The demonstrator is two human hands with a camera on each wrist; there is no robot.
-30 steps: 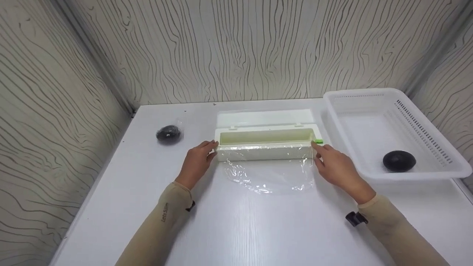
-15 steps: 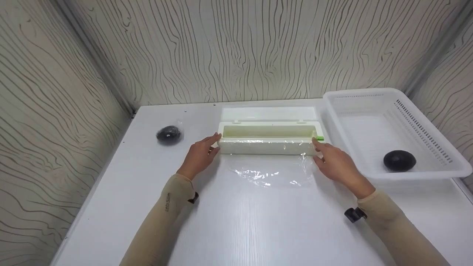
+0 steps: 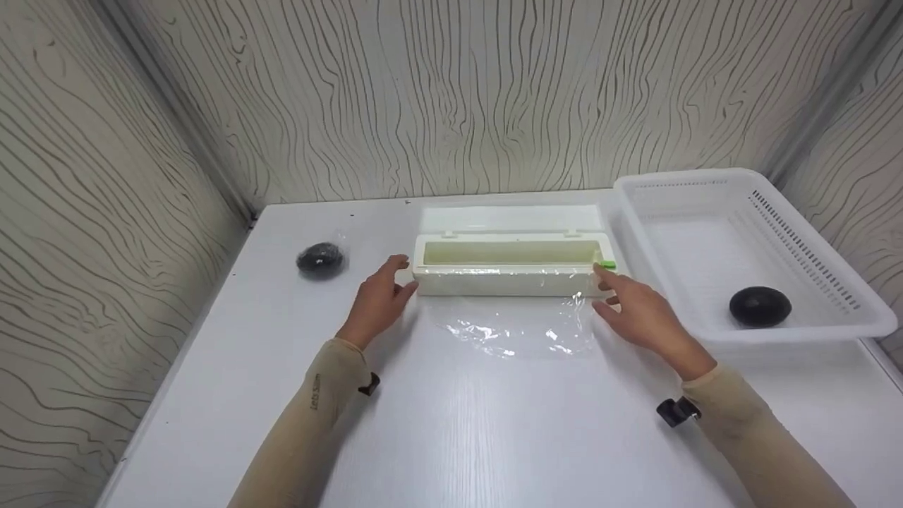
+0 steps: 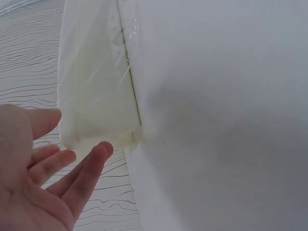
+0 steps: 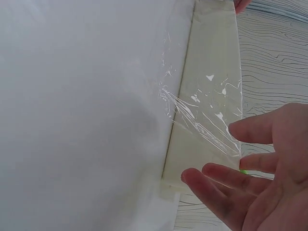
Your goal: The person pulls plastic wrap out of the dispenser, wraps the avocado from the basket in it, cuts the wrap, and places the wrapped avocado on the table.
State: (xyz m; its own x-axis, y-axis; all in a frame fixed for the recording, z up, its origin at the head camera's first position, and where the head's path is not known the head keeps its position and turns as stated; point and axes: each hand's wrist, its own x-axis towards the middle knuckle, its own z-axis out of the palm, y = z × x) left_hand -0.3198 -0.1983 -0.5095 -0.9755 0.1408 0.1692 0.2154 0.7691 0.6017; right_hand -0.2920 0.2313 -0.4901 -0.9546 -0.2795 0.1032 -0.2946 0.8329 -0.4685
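Note:
A long white cling film dispenser point(image 3: 508, 284) lies on the table with its lid point(image 3: 511, 219) raised at the back. Clear cling film point(image 3: 494, 335) drapes over its front and spreads onto the tabletop, wrinkled and shiny. My left hand point(image 3: 377, 303) is just off the dispenser's left end, fingers loosely bent and holding nothing. At the right end, by a green slider point(image 3: 607, 264), my right hand point(image 3: 638, 310) has its fingertips at the corner, thumb and fingers spread. In the right wrist view, creased film point(image 5: 202, 120) runs toward those fingers.
A black egg-shaped item wrapped in clear film point(image 3: 321, 261) sits at the left of the table. On the right stands a white slotted basket point(image 3: 705, 176) containing a bare black egg-shaped item point(image 3: 760, 307). Patterned walls point(image 3: 451, 99) enclose the back and sides.
The dispenser has shifted slightly back, away from me, trailing the film. My left fingers have come off its left end; my right hand has stayed by the right end with looser fingers.

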